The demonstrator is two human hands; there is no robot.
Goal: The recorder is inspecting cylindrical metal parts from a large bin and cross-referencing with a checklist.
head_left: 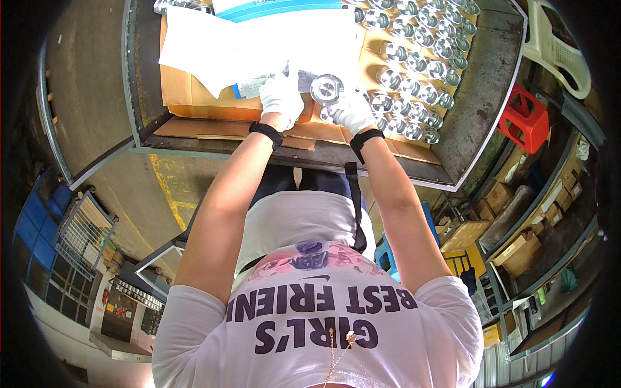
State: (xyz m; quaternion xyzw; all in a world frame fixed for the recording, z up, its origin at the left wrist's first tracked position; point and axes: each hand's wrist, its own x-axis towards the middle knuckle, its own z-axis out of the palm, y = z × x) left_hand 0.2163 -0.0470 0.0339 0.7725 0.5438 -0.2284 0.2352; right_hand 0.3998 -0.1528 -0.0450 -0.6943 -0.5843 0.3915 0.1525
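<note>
My right hand (354, 113), in a white glove, grips a shiny round metal part that looks like a piston (326, 89), its round face turned up. Another metal part partly shows below it, beside my fingers. Close by on the left, my gloved left hand (281, 97) is over a printed sheet (250, 86). Bright glare washes out its fingers, so whether it holds anything is unclear. To the right of my hands, several similar pistons (411, 86) stand in rows on brown cardboard (370, 57).
White paper (197, 48) and a blue-and-white sheet (259, 9) lie on the metal-edged bench (482, 77). A red stool (525, 119) and a pale plastic chair (557, 48) are at the right. Shelves with cardboard boxes (519, 253) curve along the right side.
</note>
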